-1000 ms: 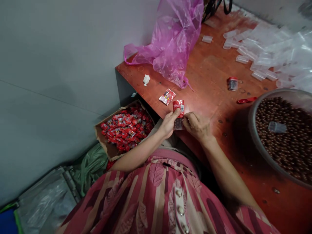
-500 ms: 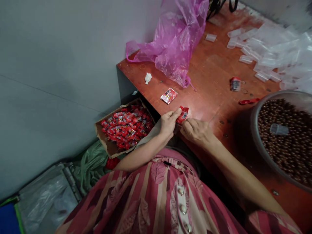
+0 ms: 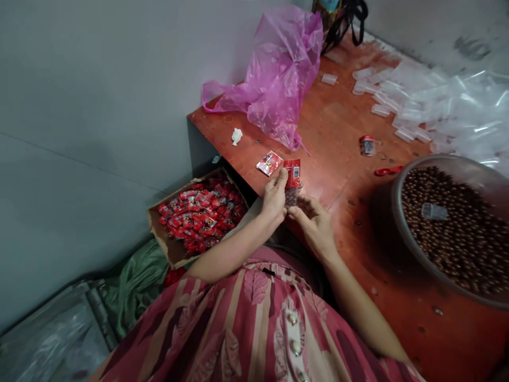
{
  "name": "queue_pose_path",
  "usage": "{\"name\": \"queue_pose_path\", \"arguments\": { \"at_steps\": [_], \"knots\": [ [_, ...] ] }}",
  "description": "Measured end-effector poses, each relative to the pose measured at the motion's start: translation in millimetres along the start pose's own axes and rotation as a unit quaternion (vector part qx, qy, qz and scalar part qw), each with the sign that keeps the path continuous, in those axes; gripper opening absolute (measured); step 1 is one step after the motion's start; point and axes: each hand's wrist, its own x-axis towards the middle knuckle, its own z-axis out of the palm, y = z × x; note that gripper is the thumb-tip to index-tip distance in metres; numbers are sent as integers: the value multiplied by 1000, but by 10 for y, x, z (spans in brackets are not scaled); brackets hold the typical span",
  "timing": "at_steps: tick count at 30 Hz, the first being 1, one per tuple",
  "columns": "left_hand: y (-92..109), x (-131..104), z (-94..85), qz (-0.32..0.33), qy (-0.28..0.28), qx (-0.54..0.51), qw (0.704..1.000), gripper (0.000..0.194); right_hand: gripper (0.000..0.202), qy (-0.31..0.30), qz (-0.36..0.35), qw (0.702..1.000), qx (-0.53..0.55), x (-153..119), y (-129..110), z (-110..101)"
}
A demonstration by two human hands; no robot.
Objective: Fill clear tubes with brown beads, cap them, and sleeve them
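My left hand (image 3: 273,197) pinches a small sachet (image 3: 292,174) by its left edge, thumb on top. The sachet has a red printed top with a barcode, and its see-through lower part shows dark little balls inside. At the sachet's lower right, my right hand (image 3: 316,223) has its thumb and curled fingers round the bottom end. Just beyond on the table lies a flat stack of red and white printed packets (image 3: 269,163). To the left, below table height, an open cardboard box (image 3: 159,229) holds many filled red sachets (image 3: 202,212).
On the reddish table (image 3: 338,159) are a pink plastic bag (image 3: 274,79), crumpled white tissue (image 3: 237,136), a small red-topped container (image 3: 367,145), a red spoon (image 3: 387,171) and clear plastic cups (image 3: 429,106). A large tub (image 3: 397,212) of brown balls stands right, with a clear cup (image 3: 434,211) inside.
The sachet has turned upright, showing its clear lower part. My right hand has opened from a fist-like grip and moved down to the sachet's bottom. The view has shifted slightly to the right.
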Motion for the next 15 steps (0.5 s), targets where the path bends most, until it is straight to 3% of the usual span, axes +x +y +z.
{"name": "queue_pose_path", "arguments": {
  "at_steps": [5,11,15],
  "knots": [
    [-24,-57,-10,-34,-63,-2,997,50,23,80,69,990,90,-15,30,117],
    [-97,-76,-113,-68,-130,37,988,42,23,104,40,993,30,-43,63,56],
    [-176,-124,-130,-84,-147,28,985,40,21,135,70,985,85,21,76,81]
  ]
}}
